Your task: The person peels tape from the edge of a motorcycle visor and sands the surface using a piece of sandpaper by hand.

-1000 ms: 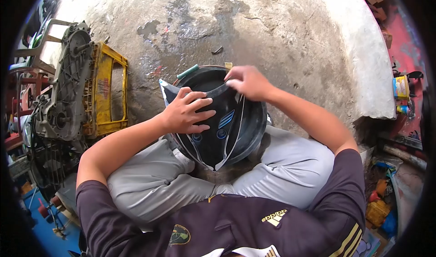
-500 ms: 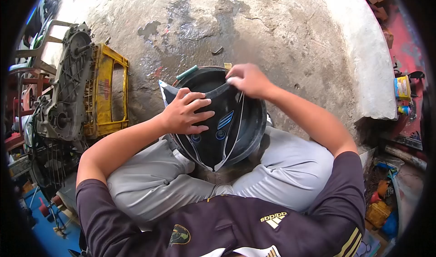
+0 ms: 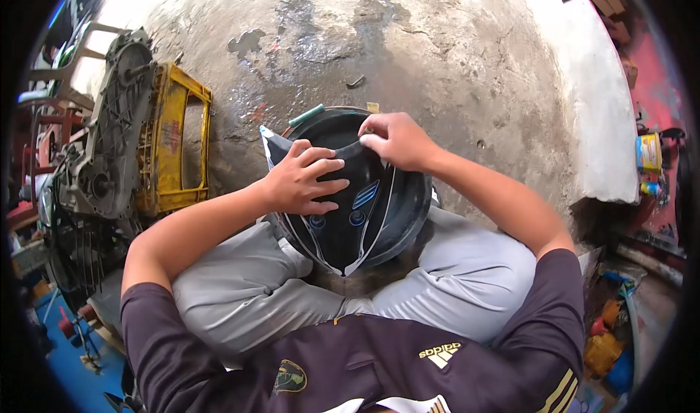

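Black pointed panel [image 3: 341, 241] lies over a round black basin [image 3: 415, 212] in the centre of the frame, tip toward the bottom, with 2 blue-ringed spots on its face. Left hand [image 3: 306, 179] rests on it, fingers spread. Right hand [image 3: 399, 144] has thumb and fingertips pressed together at its upper edge; what they pinch, I cannot tell. Green rod [image 3: 306, 115] sits at the basin's upper-left rim.

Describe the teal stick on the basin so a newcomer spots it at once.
Find the black basin between the person's legs. At its far rim, beyond the left hand, is a short teal stick. Its colour sets it apart from the yellowish tab farther right and the dark scrap on the floor.
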Tool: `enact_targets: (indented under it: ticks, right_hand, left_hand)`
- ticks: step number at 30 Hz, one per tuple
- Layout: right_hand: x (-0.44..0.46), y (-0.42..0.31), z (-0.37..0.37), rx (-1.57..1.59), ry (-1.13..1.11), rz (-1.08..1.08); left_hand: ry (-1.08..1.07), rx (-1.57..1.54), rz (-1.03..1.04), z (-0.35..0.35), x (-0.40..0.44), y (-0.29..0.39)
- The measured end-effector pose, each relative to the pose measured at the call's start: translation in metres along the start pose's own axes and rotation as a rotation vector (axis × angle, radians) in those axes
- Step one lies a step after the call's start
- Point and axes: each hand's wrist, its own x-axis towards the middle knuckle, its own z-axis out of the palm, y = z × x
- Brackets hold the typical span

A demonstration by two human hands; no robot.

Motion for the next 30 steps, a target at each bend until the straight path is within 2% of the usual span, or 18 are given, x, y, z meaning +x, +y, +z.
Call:
enact_targets:
  ticks: [2,4,6,8,13,14,16,17,20,23,27,30]
  right_hand:
    - [0.003,0.029,-0.011,-0.031,0.115,-0.008]
    - [0.007,0.047,-0.025,0.014,0.181,0.117]
    - [0.009,0.055,-0.027,0.05,0.175,0.146]
    - [0.011,0.037,-0.017,-0.198,0.237,0.02]
    - [-0.001,-0.011,0.015,-0.166,0.006,-0.255]
    - [-0.001,-0.01,0.014,-0.164,0.005,-0.253]
    - [-0.004,-0.002,0.001,-0.08,-0.006,-0.109]
    - [-0.004,0.008,-0.007,-0.023,0.07,-0.029]
    - [0.004,0.04,-0.037,-0.224,0.193,-0.032]
    - [0.003,0.035,-0.031,-0.297,0.223,-0.094]
    - [-0.016,0.007,-0.005,-0.165,0.041,-0.194]
    - [-0.021,0.015,-0.012,-0.101,0.046,-0.116]
  left_hand:
    - [0.006,0.02,-0.018,0.001,0.0,0.001]
    - [0.003,0.017,-0.014,0.0,0.0,0.002]
    - [0.004,0.02,-0.024,-0.001,0.001,0.003]
    - [0.005,0.032,-0.027,0.0,0.001,0.002]
    - [-0.008,0.04,-0.007,0.001,-0.001,0.0]
    - [-0.006,0.04,-0.001,0.001,-0.001,0.0]
    - [-0.002,0.031,-0.006,0.001,-0.001,0.0]
    - [0.005,0.028,-0.015,0.002,-0.001,0.0]
    - [0.006,0.019,-0.022,0.003,-0.001,0.0]
    - [0.019,0.013,-0.022,0.002,0.0,0.0]
    - [0.014,0.015,-0.016,0.002,-0.002,-0.001]
    - [0.021,0.019,-0.002,0.003,-0.001,-0.003]
